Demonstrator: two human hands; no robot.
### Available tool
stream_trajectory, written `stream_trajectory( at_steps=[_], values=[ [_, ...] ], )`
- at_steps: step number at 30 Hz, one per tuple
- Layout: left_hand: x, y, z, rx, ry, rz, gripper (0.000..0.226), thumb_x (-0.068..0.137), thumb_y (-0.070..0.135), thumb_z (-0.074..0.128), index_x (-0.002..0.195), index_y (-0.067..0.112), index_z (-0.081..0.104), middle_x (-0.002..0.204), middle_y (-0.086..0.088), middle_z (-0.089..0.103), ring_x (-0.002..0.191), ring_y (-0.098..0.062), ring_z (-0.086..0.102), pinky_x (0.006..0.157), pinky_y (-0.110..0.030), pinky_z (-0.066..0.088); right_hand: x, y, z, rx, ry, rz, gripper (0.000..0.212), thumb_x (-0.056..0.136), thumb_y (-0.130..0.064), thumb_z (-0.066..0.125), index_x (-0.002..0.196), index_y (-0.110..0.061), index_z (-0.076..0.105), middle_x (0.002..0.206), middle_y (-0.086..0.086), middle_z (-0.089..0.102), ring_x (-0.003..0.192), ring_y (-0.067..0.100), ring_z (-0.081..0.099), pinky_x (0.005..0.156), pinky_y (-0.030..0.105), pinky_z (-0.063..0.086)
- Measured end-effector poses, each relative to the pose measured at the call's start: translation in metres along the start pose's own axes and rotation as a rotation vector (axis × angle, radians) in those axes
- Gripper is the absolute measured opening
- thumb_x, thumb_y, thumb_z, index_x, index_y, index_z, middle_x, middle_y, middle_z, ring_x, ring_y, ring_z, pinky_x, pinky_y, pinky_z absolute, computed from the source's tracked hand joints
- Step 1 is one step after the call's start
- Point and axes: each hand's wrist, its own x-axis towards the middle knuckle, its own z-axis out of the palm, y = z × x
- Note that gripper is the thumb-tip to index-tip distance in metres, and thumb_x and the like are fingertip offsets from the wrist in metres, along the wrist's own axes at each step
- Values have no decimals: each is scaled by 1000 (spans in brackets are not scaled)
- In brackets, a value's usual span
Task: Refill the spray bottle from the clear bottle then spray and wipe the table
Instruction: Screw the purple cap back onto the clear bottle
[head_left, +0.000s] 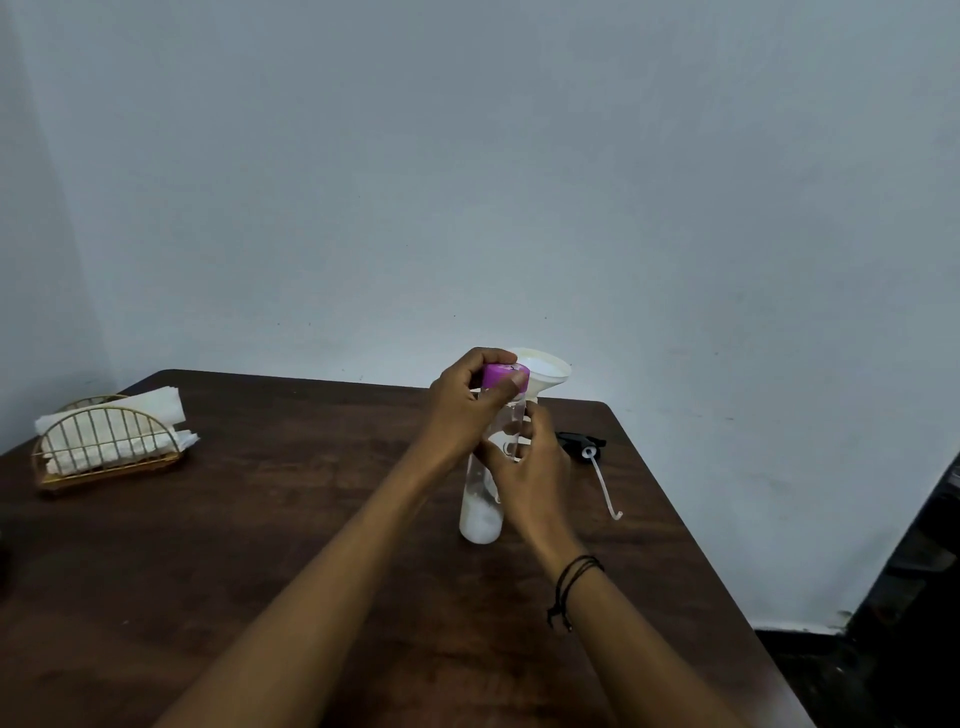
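Clear bottle: it stood upright on the counter, near the middle, the clear bottle between my two hands.
Left grip: my left hand was clenched around the purple cap on top.
Right grip: my right hand grasped the bottle body below the neck, to keep it steady.
Step in hand: I judged this was turning the cap; best to hold the body firm and low and turn only the cap, so nothing tips.
Content: white liquid filled only the bottom part; the rest looked empty.
Funnel: a white funnel stood just behind; what it sat in was hidden by my hands.
Spray head: the black spray head with its tube lay on the counter to the right.
Napkin holder: a wire napkin holder held white napkins, well apart at the left.
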Motion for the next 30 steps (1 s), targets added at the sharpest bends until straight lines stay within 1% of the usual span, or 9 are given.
stream_trajectory(
  at_steps=[4,8,13,17,19,22,25,28,30],
  values=[
    [-5,-3,7,127,180,124,31,73,30,86,97,24,66,105,4,63,92,-4,63,77,-21,54,-1,-2,4,-27,5,23,53,78,-17,79,124,-19,53,100,-13,63,85,-4,60,66,3,42],
    [-13,-4,15,195,374,183,42,68,35,89,96,28,58,105,2,52,90,2,56,70,-12,50,-4,-2,12,-122,46,-3,43,83,-11,69,122,-16,52,96,-10,62,88,12,63,74,31,53],
    [-15,-6,20,149,457,199,47,66,35,91,98,19,61,109,0,48,92,-2,56,71,-12,51,-8,-4,13,-212,57,-86,48,88,-13,62,132,-17,45,112,-1,64,98,16,61,77,38,53],
    [-11,-8,17,77,414,190,41,67,27,91,96,17,64,111,-2,51,94,-8,59,70,-9,49,-5,-1,14,-203,39,-67,50,83,-13,68,129,-16,46,106,-1,63,92,15,61,72,38,54],
    [-10,-10,14,18,345,174,34,70,20,89,96,15,66,111,-5,56,96,-11,61,72,-9,48,-3,-1,13,-178,26,-40,48,80,-16,72,122,-17,48,100,-3,62,86,13,62,67,29,53],
    [-9,-13,6,-126,182,165,25,76,19,79,98,16,68,112,-3,65,103,-17,65,85,-27,55,-2,-3,9,-94,0,-20,50,77,-18,76,119,-17,48,97,-7,64,80,4,60,60,8,41],
    [-4,-11,2,-196,62,77,30,82,28,67,109,16,68,116,-1,69,106,-17,66,93,-40,57,-4,-3,9,-47,-11,-46,53,75,-23,80,119,-20,50,100,-7,66,86,6,63,67,18,48],
    [-5,-8,5,-36,151,87,47,73,55,67,112,28,65,122,3,57,106,-8,62,89,-22,55,-4,-2,10,-25,-1,-40,54,76,-22,78,123,-21,51,105,-7,67,91,9,65,71,21,50],
    [-7,-13,6,-38,219,105,47,73,51,72,113,29,61,118,3,58,102,-8,63,81,-17,54,-5,-3,10,-13,-3,-36,53,77,-21,77,124,-22,51,105,-8,67,91,7,64,70,20,49]
  ],
)
